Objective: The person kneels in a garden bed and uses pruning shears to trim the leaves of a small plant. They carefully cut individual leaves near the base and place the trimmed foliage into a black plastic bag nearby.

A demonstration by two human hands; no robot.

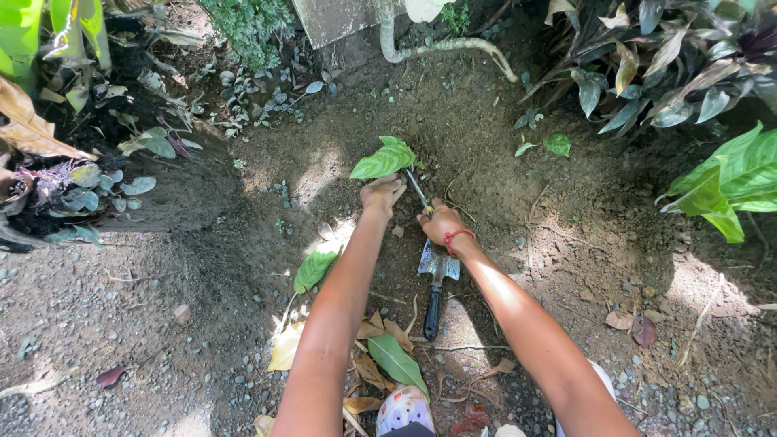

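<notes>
A small green plant cutting (384, 160) with two broad leaves stands in the bare soil at the middle. Its thin stem (418, 191) runs down toward my hands. My left hand (382, 194) presses on the soil just below the leaves, fingers together. My right hand (439, 222), with a red band on the wrist, is closed around the base of the stem at the ground. A metal hand trowel (437, 271) with a black handle lies flat on the soil under my right wrist, untouched.
Leafy plants crowd the left edge (73, 186) and right edge (720, 178). A pale curved root or hose (437, 47) lies at the top. Fallen leaves (380, 356) and gravel (97, 324) lie near me, with my patterned shoe (402, 411) at the bottom.
</notes>
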